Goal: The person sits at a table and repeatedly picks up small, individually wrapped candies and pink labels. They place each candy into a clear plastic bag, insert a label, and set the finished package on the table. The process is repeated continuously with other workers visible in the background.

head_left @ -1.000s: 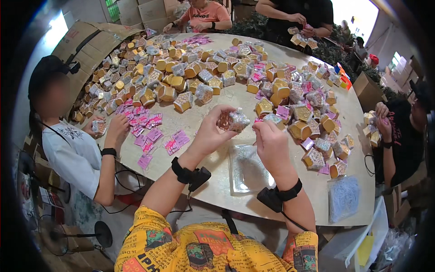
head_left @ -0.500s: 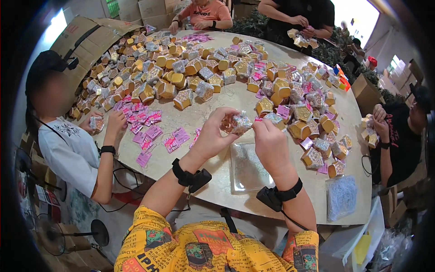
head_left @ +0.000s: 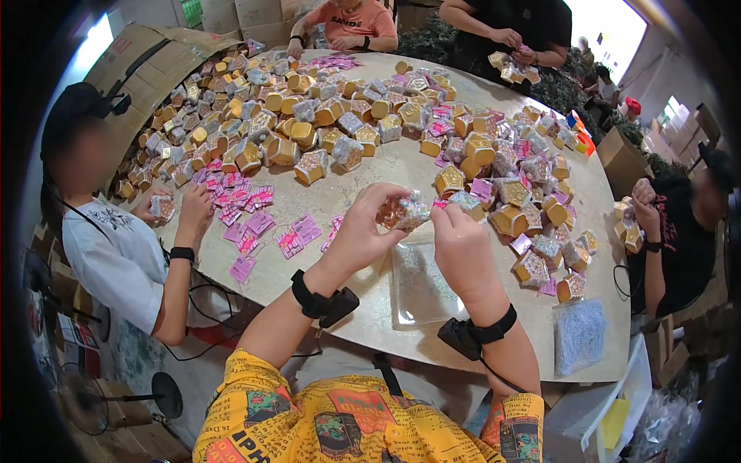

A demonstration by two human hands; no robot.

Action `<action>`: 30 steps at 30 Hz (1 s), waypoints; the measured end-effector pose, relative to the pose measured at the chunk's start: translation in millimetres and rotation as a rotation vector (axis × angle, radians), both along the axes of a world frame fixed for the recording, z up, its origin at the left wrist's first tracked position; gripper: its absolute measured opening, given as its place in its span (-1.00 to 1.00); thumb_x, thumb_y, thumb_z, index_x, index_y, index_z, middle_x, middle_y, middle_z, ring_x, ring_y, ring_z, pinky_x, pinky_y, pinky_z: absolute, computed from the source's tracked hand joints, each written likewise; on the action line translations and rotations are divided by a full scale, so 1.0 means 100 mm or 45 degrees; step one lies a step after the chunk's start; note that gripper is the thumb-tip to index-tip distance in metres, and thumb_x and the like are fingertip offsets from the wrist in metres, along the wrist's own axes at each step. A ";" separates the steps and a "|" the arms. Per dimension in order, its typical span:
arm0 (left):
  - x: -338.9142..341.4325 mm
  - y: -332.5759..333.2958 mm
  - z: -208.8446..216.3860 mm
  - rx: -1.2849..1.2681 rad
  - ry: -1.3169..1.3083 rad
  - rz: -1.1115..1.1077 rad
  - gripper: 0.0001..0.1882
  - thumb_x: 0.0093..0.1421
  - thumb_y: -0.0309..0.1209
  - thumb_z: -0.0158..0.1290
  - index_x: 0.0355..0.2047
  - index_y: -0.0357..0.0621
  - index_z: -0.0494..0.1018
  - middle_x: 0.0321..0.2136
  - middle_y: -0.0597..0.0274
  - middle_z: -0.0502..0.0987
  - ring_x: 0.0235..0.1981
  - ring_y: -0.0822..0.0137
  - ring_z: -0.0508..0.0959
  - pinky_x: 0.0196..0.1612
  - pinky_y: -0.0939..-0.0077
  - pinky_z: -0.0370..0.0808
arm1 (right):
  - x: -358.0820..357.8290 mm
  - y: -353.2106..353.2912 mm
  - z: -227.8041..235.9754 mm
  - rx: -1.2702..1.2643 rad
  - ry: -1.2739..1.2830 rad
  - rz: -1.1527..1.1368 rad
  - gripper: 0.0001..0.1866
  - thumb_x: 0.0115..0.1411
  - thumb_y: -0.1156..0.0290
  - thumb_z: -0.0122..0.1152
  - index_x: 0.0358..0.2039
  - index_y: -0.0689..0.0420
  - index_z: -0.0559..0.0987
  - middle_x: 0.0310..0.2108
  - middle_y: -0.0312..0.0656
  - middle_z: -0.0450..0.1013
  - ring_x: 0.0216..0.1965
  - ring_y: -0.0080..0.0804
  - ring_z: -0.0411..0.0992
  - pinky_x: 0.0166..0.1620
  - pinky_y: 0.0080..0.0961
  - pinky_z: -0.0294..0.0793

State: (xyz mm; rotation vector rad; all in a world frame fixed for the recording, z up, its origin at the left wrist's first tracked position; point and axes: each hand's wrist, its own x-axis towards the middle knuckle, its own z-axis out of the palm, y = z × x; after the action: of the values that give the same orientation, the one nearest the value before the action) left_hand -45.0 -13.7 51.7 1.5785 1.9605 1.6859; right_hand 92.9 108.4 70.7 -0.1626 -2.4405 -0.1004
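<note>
Both hands meet above the near edge of the round table (head_left: 363, 309), and between them sits a small packet in clear, glittery wrap (head_left: 403, 211) with something amber inside. The left hand (head_left: 363, 231) curls around the packet's left end, thumb and fingertips pinched on it; the right hand (head_left: 461, 245) closes on the right end, fingers bent tight on the wrap. The packet is held up off the table — just above a flat stack of clear plastic bags (head_left: 421, 287) lying on the tabletop right below the hands.

Beyond the bags, toward the far side of the table, lies a wide spread of gold cup-shaped sweets (head_left: 309, 123), many already in shiny wrap. Left of the bags, pink paper labels (head_left: 255, 228) are scattered over the table. Right of the bags, near the table's edge, is a bag of thin wire ties (head_left: 579, 337). Other people sit round the table — one in a white shirt (head_left: 116, 262) at its left side, with a hand on the labels.
</note>
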 end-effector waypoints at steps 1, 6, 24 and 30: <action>0.01 -0.01 0.02 0.005 0.054 0.018 -0.48 -0.13 -0.60 0.17 -0.07 -0.17 0.37 -0.16 0.11 0.41 -0.12 0.17 0.47 -0.09 0.41 0.47 | 0.00 -0.02 0.03 0.084 -0.028 -0.019 -0.93 -0.07 0.53 0.08 -0.50 0.16 0.43 -0.50 -0.17 0.34 -0.46 -0.31 0.44 -0.40 -0.47 0.45; 0.03 -0.03 0.04 -0.063 0.036 0.038 -0.49 -0.12 -0.55 0.20 -0.09 -0.18 0.39 -0.18 0.09 0.43 -0.12 0.13 0.47 -0.08 0.38 0.46 | 0.00 -0.02 0.07 0.263 -0.109 -0.021 -0.94 -0.06 0.48 0.09 -0.52 0.13 0.43 -0.49 -0.22 0.34 -0.43 -0.38 0.43 -0.37 -0.52 0.44; 0.04 -0.03 0.00 -0.141 0.108 0.022 -0.50 -0.11 -0.49 0.22 -0.10 -0.22 0.41 -0.21 0.04 0.45 -0.17 0.09 0.50 -0.09 0.34 0.45 | 0.00 0.08 -0.03 -0.088 -0.095 0.114 -0.94 -0.06 0.57 0.09 -0.51 0.20 0.43 -0.51 -0.10 0.34 -0.45 -0.18 0.45 -0.39 -0.38 0.47; 0.00 -0.07 -0.02 -0.140 -0.080 -0.011 -0.44 -0.15 -0.52 0.28 -0.05 -0.19 0.41 -0.17 0.15 0.45 -0.13 0.26 0.49 -0.05 0.46 0.43 | 0.07 0.21 0.01 -1.374 -0.087 0.233 -0.90 0.10 0.57 0.22 -0.36 0.33 0.56 -0.52 -0.19 0.52 -0.55 -0.55 0.49 -0.48 -0.63 0.44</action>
State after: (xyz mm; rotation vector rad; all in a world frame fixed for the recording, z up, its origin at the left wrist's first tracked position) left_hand -45.3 -20.3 49.6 1.4766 1.9763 1.5755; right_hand 100.1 129.1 71.2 -0.3985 -2.3001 1.3078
